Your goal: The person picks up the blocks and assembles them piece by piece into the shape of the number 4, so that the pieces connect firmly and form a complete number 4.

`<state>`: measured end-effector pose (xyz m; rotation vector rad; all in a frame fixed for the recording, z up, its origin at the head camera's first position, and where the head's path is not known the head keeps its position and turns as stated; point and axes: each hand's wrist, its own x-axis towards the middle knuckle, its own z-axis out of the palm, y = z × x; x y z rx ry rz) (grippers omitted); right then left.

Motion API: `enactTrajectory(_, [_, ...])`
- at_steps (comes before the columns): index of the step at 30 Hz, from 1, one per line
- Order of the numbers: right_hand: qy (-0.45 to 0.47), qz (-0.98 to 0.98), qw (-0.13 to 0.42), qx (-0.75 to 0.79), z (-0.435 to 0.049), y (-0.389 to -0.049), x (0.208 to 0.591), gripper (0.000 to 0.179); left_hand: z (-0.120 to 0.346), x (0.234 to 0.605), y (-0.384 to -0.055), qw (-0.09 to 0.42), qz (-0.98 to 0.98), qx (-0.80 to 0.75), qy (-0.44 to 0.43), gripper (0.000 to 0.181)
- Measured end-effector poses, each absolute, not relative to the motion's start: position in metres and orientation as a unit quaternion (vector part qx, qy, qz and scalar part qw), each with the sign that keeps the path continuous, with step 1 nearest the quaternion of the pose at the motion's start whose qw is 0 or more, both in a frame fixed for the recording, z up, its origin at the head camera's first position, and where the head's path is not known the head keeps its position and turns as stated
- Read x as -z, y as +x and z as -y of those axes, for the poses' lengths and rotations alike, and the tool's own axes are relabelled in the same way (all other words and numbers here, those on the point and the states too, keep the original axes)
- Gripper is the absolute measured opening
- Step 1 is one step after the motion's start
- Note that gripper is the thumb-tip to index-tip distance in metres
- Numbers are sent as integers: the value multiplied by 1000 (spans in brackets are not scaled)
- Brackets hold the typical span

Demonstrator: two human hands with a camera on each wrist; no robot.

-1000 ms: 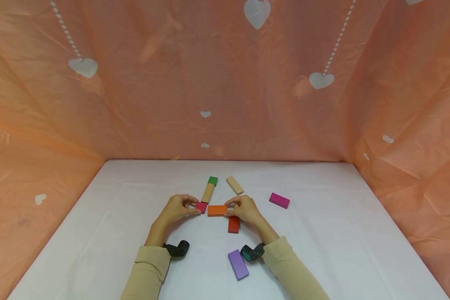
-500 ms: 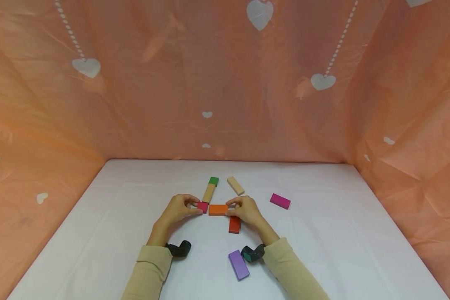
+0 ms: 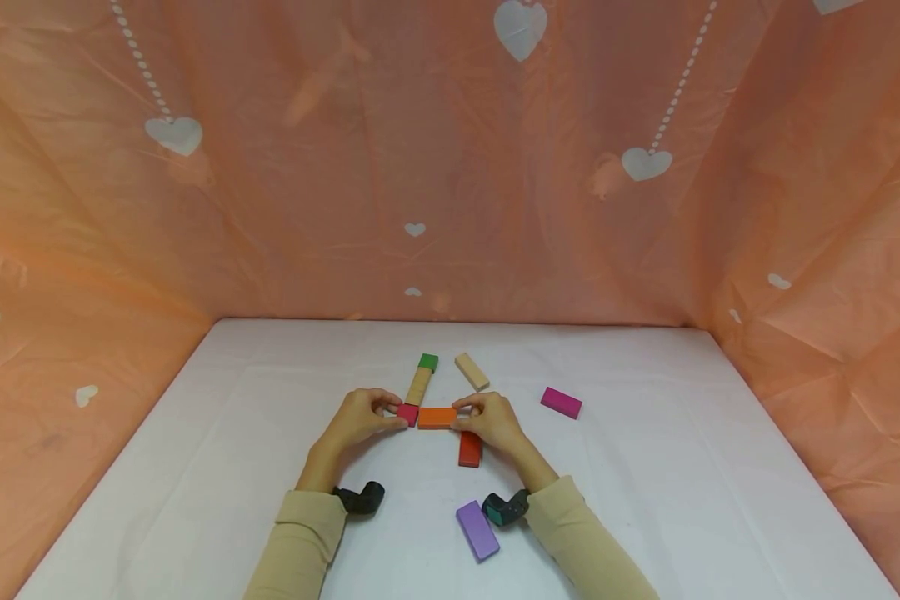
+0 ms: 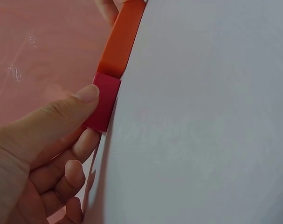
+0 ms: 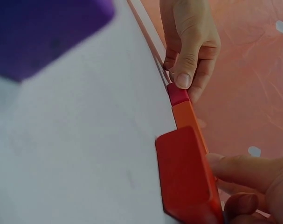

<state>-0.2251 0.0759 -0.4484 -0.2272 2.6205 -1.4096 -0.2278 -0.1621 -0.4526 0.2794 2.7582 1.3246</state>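
Note:
Between thumb and fingers, my left hand (image 3: 362, 414) pinches a small crimson block (image 4: 105, 100). My right hand (image 3: 491, 419) grips the right end of an orange block (image 3: 437, 418), whose left end meets the crimson block. Behind the crimson block a natural wood block (image 3: 419, 386) runs away from me, with a small green block (image 3: 428, 362) at its far end. A red block (image 5: 184, 172) lies just in front of the right hand, near the orange block's right end; in the head view the hand partly covers it.
A purple block (image 3: 477, 531) lies nearer me, beside the right wrist camera (image 3: 506, 507). Another natural wood block (image 3: 472, 372) lies beyond the right hand, and a magenta block (image 3: 561, 402) to its right. Orange cloth (image 3: 450, 167) hangs behind the white table (image 3: 645, 467).
The orange block and the crimson block have drawn together, closing the small gap between them. Both hands keep their hold, and the left has shifted slightly right.

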Motion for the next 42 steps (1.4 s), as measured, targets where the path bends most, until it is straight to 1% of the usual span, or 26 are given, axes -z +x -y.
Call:
enactTrajectory(11, [-81,-877,76,468,-76,-225,450,28,161,455,-228,33,-900,-426,89,30])
enactTrajectory(20, [-71,-881,68,463,-75,-227,451,26,160,452,-227,34,-899,-428,91,30])
enactTrajectory(26, [-76,-876,73,470,-76,-227,450,28,161,450,-227,22,-904,-417,88,33])
enactTrajectory(34, [-78,-871,71,479,-84,-227,448,28,154,447,-226,4,-898,-419,136,31])
enactTrajectory(42, [-39,-867,58,494,-96,-230,449,26,147,447,-225,7,-892,-422,163,28])
